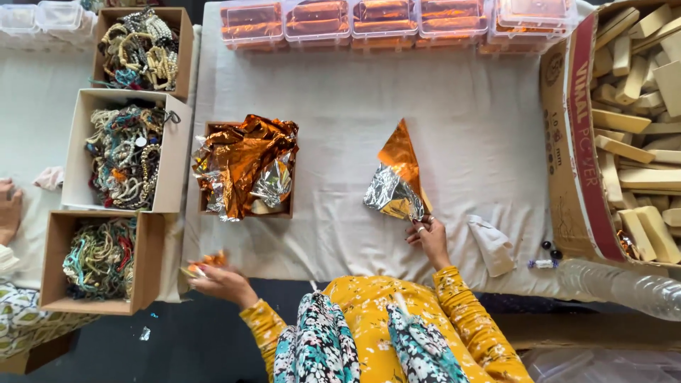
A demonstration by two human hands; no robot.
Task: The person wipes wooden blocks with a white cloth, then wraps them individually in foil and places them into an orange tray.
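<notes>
Yellow floral sleeves [461, 319] lie nearest us, with a patterned scarf hanging between them. Beyond them the white-clothed table [468, 120] fills most of the view.

On the right, a big cardboard carton [578, 156] holds pale wooden blocks, cut off by the frame edge. Three open boxes of beaded cords [124, 156] stand at the left. Along the far edge runs a row of clear lidded tubs [386, 21] packed with orange-wrapped pieces; judging by that, we have a good deal of wrapping done, while the carton looks far from used up. A shallow box of crumpled orange foil sheets [245, 167] sits left of centre.

Our right hand [428, 240] pinches the near corner of a foil sheet [396, 181], orange one side and silver the other, which stands up folded on the cloth; fingers and thumb are closed on it. Whether a block is inside, we cannot tell. Our left hand [221, 280] hangs at the near left table edge, fingers curled around a small orange-wrapped piece [206, 262], blurred.

A plastic bottle [624, 287], a white cloth scrap [493, 245] and small dark beads [550, 250] lie near right. Another person's hand [8, 209] shows at far left.
</notes>
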